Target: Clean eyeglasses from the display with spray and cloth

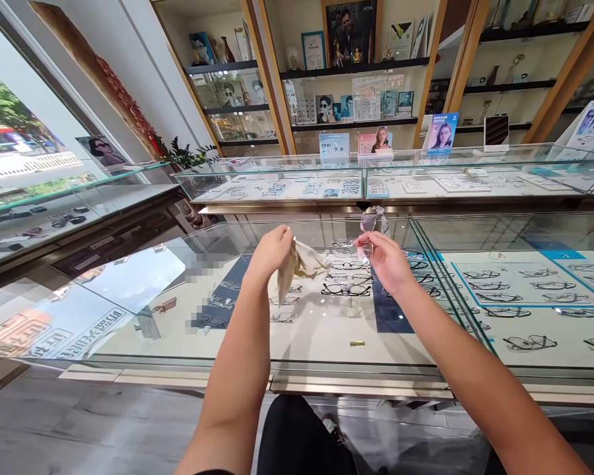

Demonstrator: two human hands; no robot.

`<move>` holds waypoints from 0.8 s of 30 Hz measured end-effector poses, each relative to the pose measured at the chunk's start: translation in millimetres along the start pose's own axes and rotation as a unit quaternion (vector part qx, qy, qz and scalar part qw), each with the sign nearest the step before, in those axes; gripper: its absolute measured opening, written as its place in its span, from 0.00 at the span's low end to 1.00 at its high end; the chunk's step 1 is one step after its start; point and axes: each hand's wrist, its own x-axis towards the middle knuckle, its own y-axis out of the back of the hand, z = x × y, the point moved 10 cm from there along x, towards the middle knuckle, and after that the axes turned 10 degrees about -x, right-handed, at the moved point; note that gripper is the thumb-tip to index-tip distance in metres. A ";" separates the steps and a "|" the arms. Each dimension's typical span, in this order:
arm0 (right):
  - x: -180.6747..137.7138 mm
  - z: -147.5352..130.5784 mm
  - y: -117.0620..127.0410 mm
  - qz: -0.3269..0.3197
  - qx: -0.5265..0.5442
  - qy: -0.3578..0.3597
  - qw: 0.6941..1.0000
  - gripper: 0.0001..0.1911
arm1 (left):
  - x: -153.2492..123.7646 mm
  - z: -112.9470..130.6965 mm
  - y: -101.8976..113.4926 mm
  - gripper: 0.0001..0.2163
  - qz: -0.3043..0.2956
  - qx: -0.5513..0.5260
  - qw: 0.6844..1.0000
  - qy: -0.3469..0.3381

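Note:
My left hand (272, 251) is closed around a beige cleaning cloth (301, 267) that hangs down from the fist. My right hand (383, 258) pinches a pair of clear-framed glasses (373, 223) by one side and holds them upright above the counter. Both hands hover over the glass top of a display case (178, 310), a short gap apart. Below the glass, rows of spectacles (346, 289) lie on a pale tray.
A second glass case (539, 297) with more spectacles adjoins on the right. Another long counter (366, 181) runs across behind, with shelves of pictures and trophies (356, 66) on the wall. A window and a side case (54, 211) are at left.

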 end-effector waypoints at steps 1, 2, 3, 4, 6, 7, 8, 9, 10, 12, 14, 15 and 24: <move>-0.4 -0.9 -0.5 0.000 0.000 0.001 1.000 0.10 | -0.3 5.5 -0.7 0.09 0.013 -0.038 0.999 -0.017; -0.8 -1.5 -1.3 -0.002 -0.002 0.002 1.000 0.10 | -1.0 10.9 -2.6 0.07 0.021 -0.093 0.995 -0.033; -1.3 -2.0 -2.2 -0.005 -0.003 0.003 1.000 0.10 | -2.3 16.6 -5.9 0.05 0.022 -0.163 0.985 -0.047; -1.7 -2.0 -3.2 -0.007 -0.005 0.003 1.000 0.11 | -4.1 23.0 -10.4 0.05 0.018 -0.240 0.969 -0.062; -2.4 -1.3 -5.0 -0.012 -0.009 0.000 1.000 0.11 | -9.7 38.2 -20.9 0.10 -0.008 -0.379 0.921 -0.093; -2.6 -0.7 -5.9 -0.015 -0.009 -0.001 1.000 0.12 | -13.3 46.4 -26.1 0.15 -0.024 -0.424 0.899 -0.109; -2.8 0.0 -6.9 -0.017 -0.008 -0.002 1.000 0.12 | -17.2 54.2 -31.0 0.19 -0.042 -0.457 0.880 -0.124; -2.9 0.8 -8.2 -0.022 -0.005 -0.004 1.000 0.12 | -21.0 61.2 -36.0 0.22 -0.061 -0.482 0.864 -0.134; -3.1 1.6 -9.7 -0.027 -0.002 -0.006 1.000 0.13 | -24.6 66.8 -41.1 0.25 -0.082 -0.500 0.851 -0.140; -3.6 3.0 -13.0 -0.038 0.007 -0.013 0.999 0.13 | -30.2 73.9 -50.0 0.28 -0.117 -0.521 0.835 -0.137; -4.7 4.3 -16.9 -0.049 0.014 -0.021 0.998 0.14 | -33.8 77.1 -54.6 0.28 -0.131 -0.526 0.830 -0.133; -5.4 5.1 -19.1 -0.055 0.016 -0.027 0.998 0.14 | -35.0 77.9 -55.0 0.28 -0.131 -0.527 0.829 -0.133; -12.9 14.0 -32.2 -0.075 0.013 -0.076 0.994 0.19 | -41.2 82.3 -49.5 0.28 -0.090 -0.538 0.825 -0.150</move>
